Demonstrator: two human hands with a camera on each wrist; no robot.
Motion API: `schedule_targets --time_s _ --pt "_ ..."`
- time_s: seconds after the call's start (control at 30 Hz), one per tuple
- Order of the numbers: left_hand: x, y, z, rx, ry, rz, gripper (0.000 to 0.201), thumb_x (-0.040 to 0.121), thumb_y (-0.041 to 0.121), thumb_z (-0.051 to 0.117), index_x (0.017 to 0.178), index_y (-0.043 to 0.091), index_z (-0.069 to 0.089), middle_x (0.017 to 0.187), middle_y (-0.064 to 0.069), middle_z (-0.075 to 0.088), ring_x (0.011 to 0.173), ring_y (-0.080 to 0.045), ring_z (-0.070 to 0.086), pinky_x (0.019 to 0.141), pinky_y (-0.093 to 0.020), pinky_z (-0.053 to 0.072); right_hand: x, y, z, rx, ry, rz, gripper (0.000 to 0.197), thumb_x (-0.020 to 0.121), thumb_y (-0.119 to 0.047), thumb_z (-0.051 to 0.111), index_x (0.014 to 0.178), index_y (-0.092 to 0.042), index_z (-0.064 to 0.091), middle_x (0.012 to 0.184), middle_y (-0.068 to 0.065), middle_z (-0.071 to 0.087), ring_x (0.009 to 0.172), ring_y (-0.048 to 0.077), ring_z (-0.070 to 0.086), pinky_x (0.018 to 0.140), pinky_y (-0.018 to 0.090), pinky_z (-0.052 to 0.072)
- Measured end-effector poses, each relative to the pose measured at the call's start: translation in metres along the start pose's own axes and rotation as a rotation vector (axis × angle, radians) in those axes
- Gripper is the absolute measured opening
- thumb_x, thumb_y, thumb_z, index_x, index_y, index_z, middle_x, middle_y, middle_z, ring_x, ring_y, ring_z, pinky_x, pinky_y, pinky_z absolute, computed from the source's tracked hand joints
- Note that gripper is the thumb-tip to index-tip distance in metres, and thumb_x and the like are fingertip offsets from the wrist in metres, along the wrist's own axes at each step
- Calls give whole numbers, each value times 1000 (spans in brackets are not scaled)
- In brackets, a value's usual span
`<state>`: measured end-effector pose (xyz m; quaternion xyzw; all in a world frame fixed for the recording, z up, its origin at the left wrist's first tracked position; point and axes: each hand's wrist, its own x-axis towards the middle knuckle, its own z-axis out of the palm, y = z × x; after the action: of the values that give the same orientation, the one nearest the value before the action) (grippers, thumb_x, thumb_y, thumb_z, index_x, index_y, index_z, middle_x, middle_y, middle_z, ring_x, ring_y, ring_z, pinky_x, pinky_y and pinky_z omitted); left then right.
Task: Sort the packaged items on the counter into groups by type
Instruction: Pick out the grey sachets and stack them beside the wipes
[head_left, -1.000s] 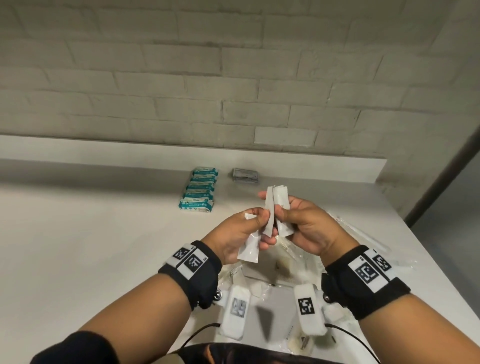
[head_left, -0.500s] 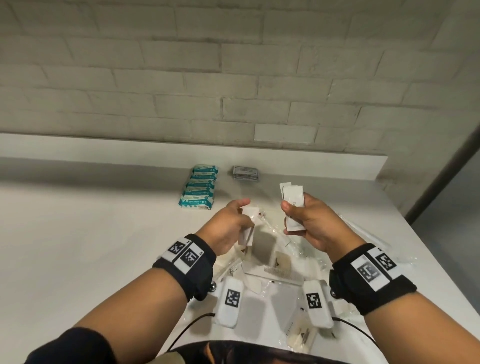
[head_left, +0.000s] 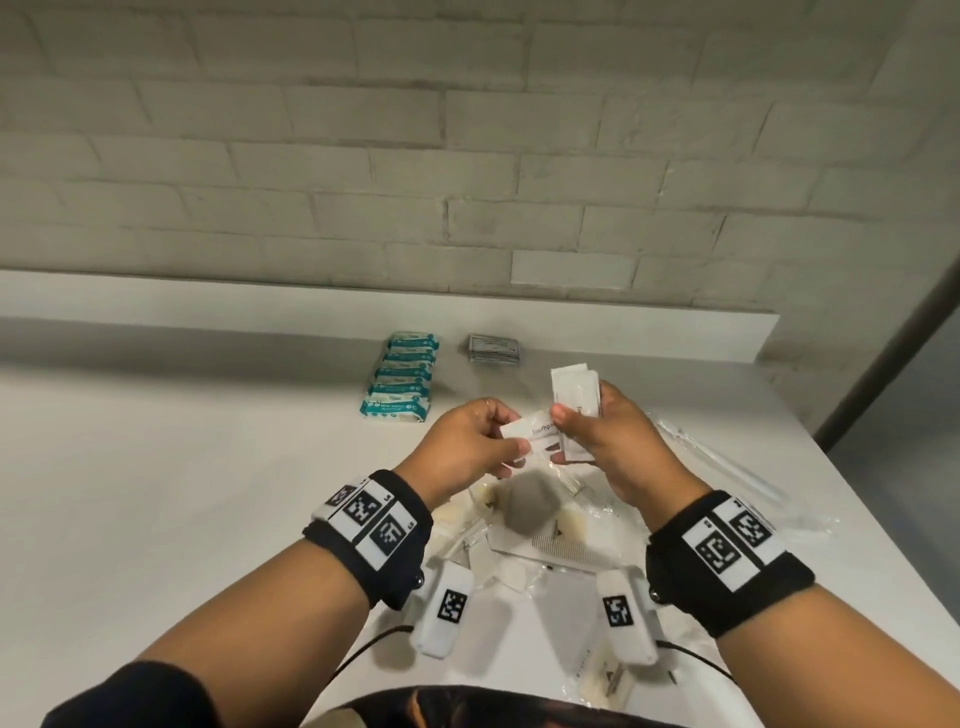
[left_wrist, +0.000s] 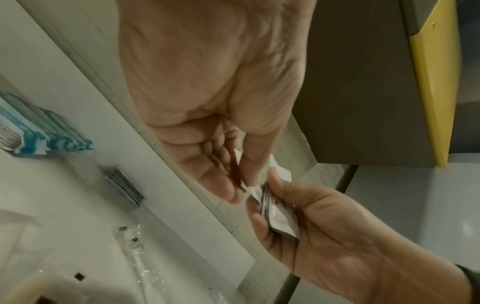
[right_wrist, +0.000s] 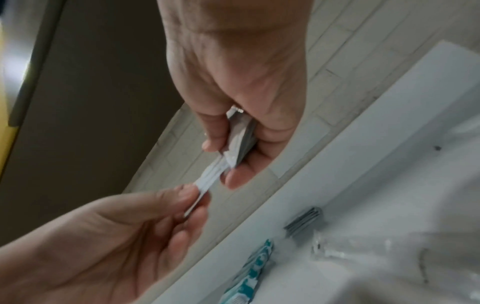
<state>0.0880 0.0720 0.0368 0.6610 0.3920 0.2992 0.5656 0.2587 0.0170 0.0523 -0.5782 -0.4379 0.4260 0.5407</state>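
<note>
My left hand (head_left: 511, 439) pinches one white toothpaste sachet (head_left: 530, 429) between thumb and fingers, held flat above the counter. Its far end touches the thumb of my right hand (head_left: 563, 436). That hand grips a small upright stack of white sachets (head_left: 574, 395). In the left wrist view the single sachet (left_wrist: 253, 190) meets the stack (left_wrist: 279, 218) edge to edge. From the right wrist, the stack (right_wrist: 241, 139) sits between thumb and fingers, with the single sachet (right_wrist: 205, 182) reaching it from below.
A row of teal wipe packs (head_left: 402, 376) and a pile of grey sachets (head_left: 493, 349) lie by the back ledge. Clear-wrapped combs and other items (head_left: 561, 543) are scattered under my hands. A long clear-wrapped item (head_left: 727, 467) lies near the counter's right edge (head_left: 883, 499).
My hands were together, then parted as the left one dipped to the pile. Now the left hand has risen with a single sachet and brought it against the right hand's stack.
</note>
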Motion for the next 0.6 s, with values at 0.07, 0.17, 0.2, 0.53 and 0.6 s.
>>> schedule_targets --time_s 0.07,0.17,0.2,0.53,0.6 --pt "3 -1 -7 70 25 8 22 82 10 73 99 3 62 82 -13 68 66 -12 66 59 -23 54 -2 -2 -7 -235 -45 -15 20 89 -14 66 106 -13 56 85 5 63 72 18 58 63 31 49" --pt "9 6 -11 112 -8 34 11 82 14 74 83 11 64 68 3 66 61 -9 61 53 -19 48 -8 -12 -6 -342 -221 -14 21 89 -12 65 107 -17 56 82 0 64 70 15 57 63 28 47" --pt "11 10 -8 77 -10 45 7 85 13 71 82 11 64 67 2 66 62 -11 60 54 -20 48 -9 -16 -3 -333 -264 -5 24 89 -11 65 110 -17 54 86 2 65 71 16 59 63 27 49" --pt "7 16 27 -425 -89 -40 22 95 24 55 109 10 63 89 -10 63 65 -25 55 49 -30 40 -10 -17 23 -216 -271 21 113 85 -1 67 147 -38 -20 144 -2 43 99 16 63 64 25 56" --pt "9 18 28 -512 -7 -102 25 98 19 47 113 6 63 92 -10 65 67 -26 59 48 -28 42 -11 -19 22 -330 -255 37 116 84 -14 72 145 -38 -25 130 -3 49 95 19 66 69 32 58"
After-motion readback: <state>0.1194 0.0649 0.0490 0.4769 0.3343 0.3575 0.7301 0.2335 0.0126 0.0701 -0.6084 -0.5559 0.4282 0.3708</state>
